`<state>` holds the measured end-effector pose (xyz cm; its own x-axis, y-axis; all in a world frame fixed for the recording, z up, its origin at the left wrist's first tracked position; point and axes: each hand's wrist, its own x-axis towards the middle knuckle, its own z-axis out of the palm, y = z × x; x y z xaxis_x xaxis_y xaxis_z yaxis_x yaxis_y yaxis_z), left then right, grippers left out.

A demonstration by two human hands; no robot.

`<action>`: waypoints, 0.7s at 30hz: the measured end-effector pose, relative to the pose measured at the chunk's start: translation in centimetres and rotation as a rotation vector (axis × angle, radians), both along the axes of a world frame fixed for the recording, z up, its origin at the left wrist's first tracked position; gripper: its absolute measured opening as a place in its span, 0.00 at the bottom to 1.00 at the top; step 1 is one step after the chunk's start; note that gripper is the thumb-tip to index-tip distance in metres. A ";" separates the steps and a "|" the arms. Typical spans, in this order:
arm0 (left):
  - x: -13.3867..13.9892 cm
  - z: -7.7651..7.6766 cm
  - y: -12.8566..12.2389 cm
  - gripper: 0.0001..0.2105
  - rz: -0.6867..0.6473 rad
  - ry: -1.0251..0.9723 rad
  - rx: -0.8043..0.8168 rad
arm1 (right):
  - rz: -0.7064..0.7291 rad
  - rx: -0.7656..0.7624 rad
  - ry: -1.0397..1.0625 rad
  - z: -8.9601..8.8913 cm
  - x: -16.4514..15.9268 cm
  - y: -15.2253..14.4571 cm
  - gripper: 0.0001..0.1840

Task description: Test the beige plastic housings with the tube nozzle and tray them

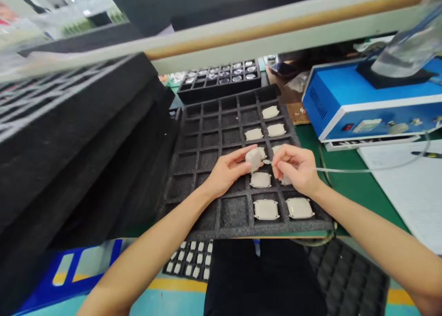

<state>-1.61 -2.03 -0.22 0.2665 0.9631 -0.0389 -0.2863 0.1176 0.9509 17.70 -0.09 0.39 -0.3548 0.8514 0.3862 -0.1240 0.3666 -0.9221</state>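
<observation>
My left hand is closed on a white watch case, holding it tilted above the black foam tray. From the right, my right hand pinches the tip of a thin clear tube, its pale end close to the case. Whether the end touches the case I cannot tell. Several like white cases lie in the tray's right-hand compartments, among them a case and another case in the front row. My right hand partly covers two more.
A blue machine, with a clear container on top, stands at the right beside white paper. Stacked black foam trays rise at the left. Behind is a tray of round shiny parts, under a shelf edge.
</observation>
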 end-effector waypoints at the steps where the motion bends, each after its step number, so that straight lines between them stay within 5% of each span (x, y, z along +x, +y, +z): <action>1: 0.0 -0.1 0.0 0.23 -0.015 0.030 0.011 | -0.006 0.002 0.004 0.0 0.0 0.0 0.04; 21: -0.1 -0.2 0.2 0.20 -0.086 0.211 0.188 | -0.021 0.052 0.065 -0.2 -0.1 -0.1 0.06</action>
